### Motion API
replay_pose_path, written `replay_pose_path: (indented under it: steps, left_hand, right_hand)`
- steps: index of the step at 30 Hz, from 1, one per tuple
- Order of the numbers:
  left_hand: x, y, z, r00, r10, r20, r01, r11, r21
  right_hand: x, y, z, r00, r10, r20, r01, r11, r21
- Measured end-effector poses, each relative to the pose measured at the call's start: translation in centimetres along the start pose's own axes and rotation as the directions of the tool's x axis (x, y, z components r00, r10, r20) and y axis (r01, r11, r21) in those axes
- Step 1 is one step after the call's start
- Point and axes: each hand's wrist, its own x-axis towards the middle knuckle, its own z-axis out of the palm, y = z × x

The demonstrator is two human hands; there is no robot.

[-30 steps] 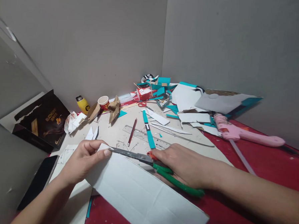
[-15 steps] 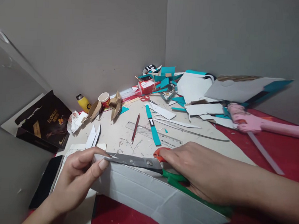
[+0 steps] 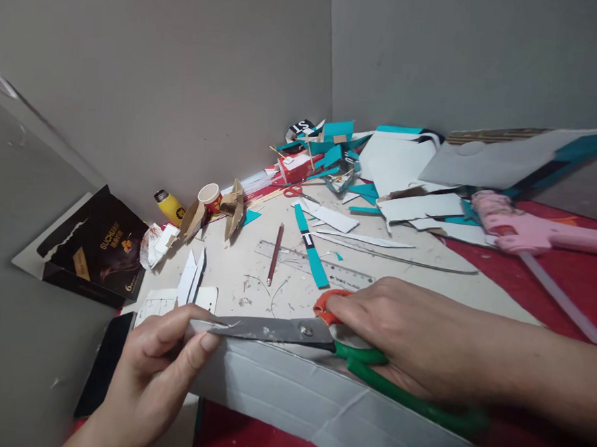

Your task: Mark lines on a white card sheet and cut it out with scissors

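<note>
Well, grey walls [image 3: 186,77] meet in a corner beyond the white cardboard [image 3: 290,390]; red table [image 3: 247,431] and pale sheet [image 3: 231,267] beneath and past it. Left hand [image 3: 156,363] pinches the cardboard's left end; right hand [image 3: 398,329] grips scissors [image 3: 277,329] along its far edge, blades nearly together. Risk, I'd judge: tip sits right beside the left thumb [image 3: 199,352]; a slip, should the cardboard flex, might nick it.

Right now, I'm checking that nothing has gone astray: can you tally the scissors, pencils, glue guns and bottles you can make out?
Scissors: 2 (green-and-orange pair in the right hand, red-handled pair)
Pencil: 1
Glue gun: 1
Bottle: 1
Total: 5
</note>
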Motion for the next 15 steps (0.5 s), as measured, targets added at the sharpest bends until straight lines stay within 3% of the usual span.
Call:
replay_pose_path:
  steps: [15]
  left_hand:
    - [-0.22,0.21,-0.19,0.996,-0.085,0.013,0.085,0.994,-0.074]
  right_hand:
    - [0.14,0.03,0.59,0.997,-0.047,-0.056,0.048,0.999,0.021]
